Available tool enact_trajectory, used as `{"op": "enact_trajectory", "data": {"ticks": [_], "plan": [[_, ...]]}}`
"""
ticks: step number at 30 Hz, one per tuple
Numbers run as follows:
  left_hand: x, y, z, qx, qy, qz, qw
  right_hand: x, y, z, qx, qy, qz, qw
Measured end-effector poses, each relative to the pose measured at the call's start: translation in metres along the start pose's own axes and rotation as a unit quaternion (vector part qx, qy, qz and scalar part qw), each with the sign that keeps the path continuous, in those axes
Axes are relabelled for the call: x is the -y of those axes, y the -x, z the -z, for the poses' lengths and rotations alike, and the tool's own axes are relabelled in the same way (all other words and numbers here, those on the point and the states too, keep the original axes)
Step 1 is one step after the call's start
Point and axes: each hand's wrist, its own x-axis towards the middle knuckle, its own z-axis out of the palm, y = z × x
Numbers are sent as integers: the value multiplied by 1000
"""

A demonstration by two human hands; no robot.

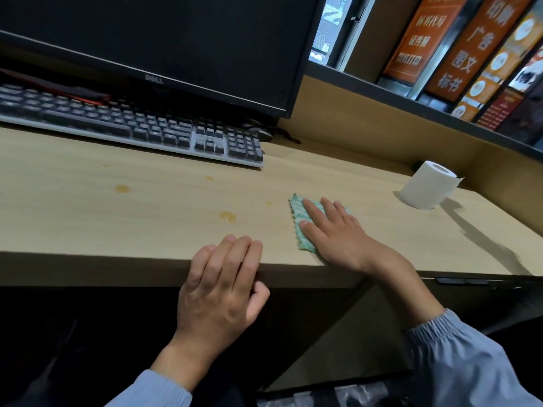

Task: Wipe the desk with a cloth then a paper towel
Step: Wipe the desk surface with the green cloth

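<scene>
A green and white cloth point(297, 214) lies flat on the light wooden desk point(88, 218) near its front edge. My right hand point(335, 233) presses down on the cloth with straight fingers and covers most of it. My left hand point(223, 286) rests on the desk's front edge, fingers on top, holding nothing. Left of the cloth are yellowish wet spots point(227, 216), another one point(122, 188) and smaller drops. A roll of paper towel point(426, 185) stands at the right rear of the desk.
A grey keyboard point(132, 124) lies along the back of the desk under a black monitor point(164, 39). A raised wooden back wall point(367, 121) with a shelf of orange signs point(467, 51) borders the right rear. Cables point(276, 133) lie behind the keyboard.
</scene>
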Motion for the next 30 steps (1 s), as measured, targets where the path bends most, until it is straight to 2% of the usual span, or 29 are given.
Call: {"op": "enact_trajectory", "data": {"ticks": [10, 22, 30], "plan": [[0, 1, -7, -27, -10, -9, 1000, 5, -74, 18, 25, -9, 15, 1000], [4, 1, -14, -54, -14, -31, 998, 4, -193, 47, 42, -8, -9, 999], [2, 1, -26, -70, -21, -43, 996, 3, -241, 59, 40, -12, -22, 999]]}}
